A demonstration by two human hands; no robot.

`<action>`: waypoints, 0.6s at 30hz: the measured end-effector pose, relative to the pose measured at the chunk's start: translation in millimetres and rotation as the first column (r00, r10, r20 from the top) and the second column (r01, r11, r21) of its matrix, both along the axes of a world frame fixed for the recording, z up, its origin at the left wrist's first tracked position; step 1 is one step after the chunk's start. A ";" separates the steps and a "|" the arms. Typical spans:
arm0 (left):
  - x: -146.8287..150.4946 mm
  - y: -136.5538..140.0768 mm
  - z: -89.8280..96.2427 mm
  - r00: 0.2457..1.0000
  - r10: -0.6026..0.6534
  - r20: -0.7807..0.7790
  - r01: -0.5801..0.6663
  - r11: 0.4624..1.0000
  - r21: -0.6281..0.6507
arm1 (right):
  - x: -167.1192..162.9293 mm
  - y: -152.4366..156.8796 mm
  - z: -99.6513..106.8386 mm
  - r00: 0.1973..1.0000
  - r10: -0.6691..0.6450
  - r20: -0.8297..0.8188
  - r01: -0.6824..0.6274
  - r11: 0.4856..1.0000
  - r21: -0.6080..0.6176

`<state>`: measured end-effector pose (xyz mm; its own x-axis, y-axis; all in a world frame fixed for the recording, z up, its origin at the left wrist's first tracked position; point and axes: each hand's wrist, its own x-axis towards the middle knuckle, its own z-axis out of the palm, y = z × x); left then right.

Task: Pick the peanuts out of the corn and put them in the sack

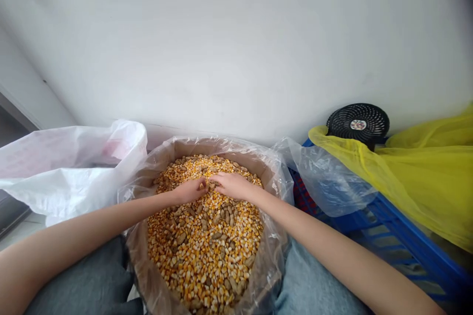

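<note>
Dried corn kernels [207, 256] in yellow and white fill a round container lined with a clear plastic bag [271, 256]. Unshelled peanuts [227, 215] lie scattered among the kernels. My left hand [190, 190] is over the middle of the corn, its fingers curled in towards the thumb; whatever they hold is too small to make out. Close beside it, my right hand [233, 185] reaches in from the right, fingertips and thumb drawn together at the corn's surface. Something brownish shows between them, but I cannot tell what.
A white woven sack [81, 189] stands open on the left. To the right are a blue plastic crate [391, 236], yellow netting [424, 172] and a small black fan [358, 123]. A white wall [221, 49] rises just behind the container. My knees flank it.
</note>
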<state>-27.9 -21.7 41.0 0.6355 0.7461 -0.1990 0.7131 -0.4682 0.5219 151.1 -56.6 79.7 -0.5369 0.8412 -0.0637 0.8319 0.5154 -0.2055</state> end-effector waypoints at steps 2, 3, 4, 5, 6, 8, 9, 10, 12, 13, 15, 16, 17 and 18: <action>-1.7 -1.6 -7.7 1.000 0.015 0.011 -0.015 1.000 0.000 | -8.6 7.7 -5.5 0.996 0.044 0.083 -0.044 0.999 -0.010; -3.2 -2.4 -11.4 1.000 0.023 0.020 -0.023 1.000 0.001 | -11.5 10.4 -9.0 0.993 0.052 0.104 -0.051 0.999 -0.013; -4.9 -3.2 -14.8 0.999 0.030 0.034 -0.030 1.000 0.004 | -13.2 12.1 -12.7 0.993 0.050 0.108 -0.049 0.999 -0.009; -6.8 -4.1 -17.5 0.998 0.037 0.049 -0.038 0.999 0.007 | -13.4 12.9 -16.5 0.995 0.034 0.097 -0.034 0.999 -0.005; -8.7 -5.1 -19.4 0.997 0.041 0.065 -0.042 0.999 0.012 | -12.3 12.7 -19.9 0.997 0.010 0.074 -0.009 1.000 -0.005; -11.8 -7.0 -20.9 0.995 0.042 0.092 -0.044 0.999 0.023 | -6.3 10.5 -25.1 0.999 -0.054 0.006 0.055 0.998 -0.025; -12.7 -7.8 -20.5 0.995 0.040 0.093 -0.043 0.999 0.024 | -2.1 8.9 -26.4 0.995 -0.096 -0.036 0.094 0.994 -0.048; -13.2 -8.4 -19.4 0.996 0.040 0.086 -0.042 0.999 0.024 | 2.5 7.1 -26.5 0.987 -0.141 -0.083 0.134 0.988 -0.079; -12.5 -8.7 -15.8 0.997 0.041 0.067 -0.043 0.999 0.025 | 11.5 3.3 -22.9 0.958 -0.219 -0.185 0.192 0.969 -0.153; -11.5 -8.5 -13.5 0.997 0.041 0.058 -0.042 0.999 0.028 | 15.4 1.4 -19.1 0.940 -0.248 -0.235 0.208 0.961 -0.183; -8.6 -7.7 -8.4 0.998 0.038 0.047 -0.040 0.998 0.038 | 20.9 -2.5 -8.3 0.905 -0.273 -0.326 0.222 0.958 -0.183; -7.1 -7.5 -6.0 0.998 0.036 0.044 -0.038 0.998 0.045 | 22.5 -4.4 -2.1 0.896 -0.267 -0.356 0.224 0.962 -0.157; -5.7 -7.5 -3.9 0.999 0.036 0.037 -0.038 0.998 0.051 | 23.4 -6.3 4.0 0.893 -0.256 -0.370 0.225 0.966 -0.125; -4.6 -7.8 -2.3 0.999 0.036 0.028 -0.037 0.998 0.056 | 23.7 -8.2 9.6 0.896 -0.245 -0.369 0.226 0.969 -0.096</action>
